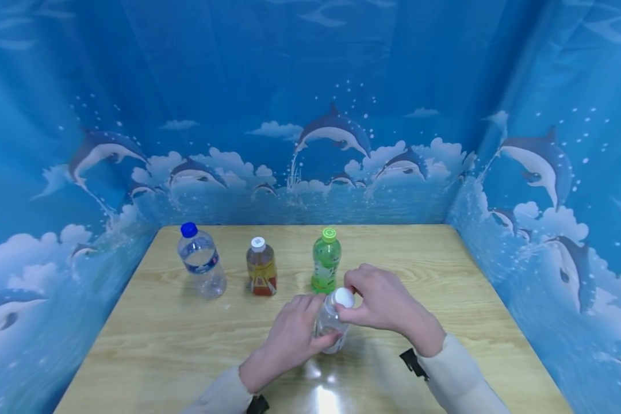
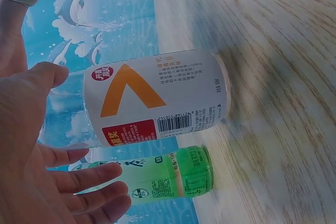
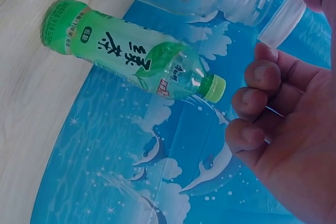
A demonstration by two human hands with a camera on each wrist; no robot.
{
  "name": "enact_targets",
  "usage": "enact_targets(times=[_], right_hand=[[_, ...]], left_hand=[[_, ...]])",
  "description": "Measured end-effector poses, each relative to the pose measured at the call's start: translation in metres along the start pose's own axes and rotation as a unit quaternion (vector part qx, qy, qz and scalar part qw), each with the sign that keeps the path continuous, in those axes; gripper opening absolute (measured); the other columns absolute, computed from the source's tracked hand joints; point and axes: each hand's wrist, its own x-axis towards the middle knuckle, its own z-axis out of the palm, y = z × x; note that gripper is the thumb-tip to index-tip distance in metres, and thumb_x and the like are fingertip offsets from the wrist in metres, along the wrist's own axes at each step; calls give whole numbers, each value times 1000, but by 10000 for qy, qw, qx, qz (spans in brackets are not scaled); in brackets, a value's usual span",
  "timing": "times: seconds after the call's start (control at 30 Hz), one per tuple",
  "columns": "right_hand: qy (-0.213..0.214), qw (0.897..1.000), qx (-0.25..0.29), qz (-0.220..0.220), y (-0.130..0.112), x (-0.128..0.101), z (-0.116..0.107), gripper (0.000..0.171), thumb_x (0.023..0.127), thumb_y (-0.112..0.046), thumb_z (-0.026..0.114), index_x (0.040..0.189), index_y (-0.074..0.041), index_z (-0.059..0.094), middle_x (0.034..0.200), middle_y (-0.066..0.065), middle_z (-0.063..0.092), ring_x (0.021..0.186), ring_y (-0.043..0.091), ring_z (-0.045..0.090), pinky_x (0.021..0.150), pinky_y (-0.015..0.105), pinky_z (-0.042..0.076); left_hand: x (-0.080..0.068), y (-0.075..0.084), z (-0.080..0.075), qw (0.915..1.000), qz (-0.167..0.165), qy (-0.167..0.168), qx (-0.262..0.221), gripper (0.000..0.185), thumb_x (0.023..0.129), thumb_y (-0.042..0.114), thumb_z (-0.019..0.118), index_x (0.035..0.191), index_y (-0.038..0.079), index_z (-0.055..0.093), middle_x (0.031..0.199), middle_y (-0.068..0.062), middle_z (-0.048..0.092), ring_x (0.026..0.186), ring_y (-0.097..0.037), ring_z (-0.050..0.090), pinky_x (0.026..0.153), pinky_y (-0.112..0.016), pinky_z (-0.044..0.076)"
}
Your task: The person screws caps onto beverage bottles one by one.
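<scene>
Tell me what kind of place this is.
Probably a staged recording booth rather than a lived-in room: a wooden table walled on three sides by a dolphin-print backdrop, with a neat row of bottles set out.

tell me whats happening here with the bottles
A person stands a clear bottle on the wooden table. The left hand grips its body while the right hand pinches its white cap. Behind stand a green bottle, a brown bottle and a water bottle, untouched.
</scene>
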Motion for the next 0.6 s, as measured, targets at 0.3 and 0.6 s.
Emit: enact_targets(times=[0.3,0.6], right_hand=[[-366,9993,-67,103,-2,5,4,26,78,-42,74,74,-25,55,68,-15,48,62,2,40,51,18,35],[-538,9984,-128,138,-5,10,4,25,76,-39,75,76,-25,55,68,-12,49,63,3,40,51,18,35]], left_hand=[[0,1,-1,9999,-50,-123,46,73,93,63,71,141,11,58,126,-7,71,113,-21,66,92,-38,60],[1,-1,0,9999,-2,-40,100,75,93,65,69,143,10,57,127,-8,71,116,-23,67,95,-40,60]])
